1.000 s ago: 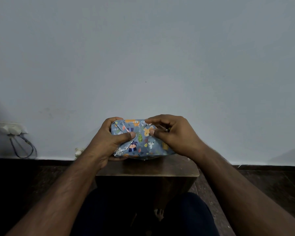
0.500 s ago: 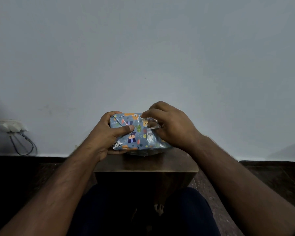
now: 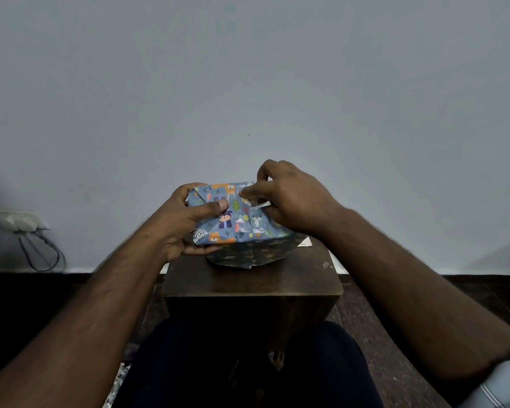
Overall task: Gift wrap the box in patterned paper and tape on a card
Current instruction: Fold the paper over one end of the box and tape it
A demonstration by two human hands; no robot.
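Note:
The box (image 3: 233,219), wrapped in blue paper with cartoon animals, stands on edge on a small dark wooden stool (image 3: 251,278), its folded end facing me. My left hand (image 3: 186,225) grips its left side, thumb pressed on the folded flaps. My right hand (image 3: 292,198) is at the box's upper right, fingers curled and pinching a strip of clear tape (image 3: 261,205) against the paper. Loose patterned paper (image 3: 248,254) lies under the box. A pale corner, perhaps a card (image 3: 305,242), shows behind the box at the right.
A plain grey wall (image 3: 248,83) rises just behind the stool. A wall socket with a looped cable (image 3: 27,228) is low at the left. Dark floor lies on both sides, and my knees (image 3: 248,363) are below the stool.
The box has tilted up a little. My right hand has shifted up and to the right on it, drawing the tape strip across the folded end. My left hand keeps its grip.

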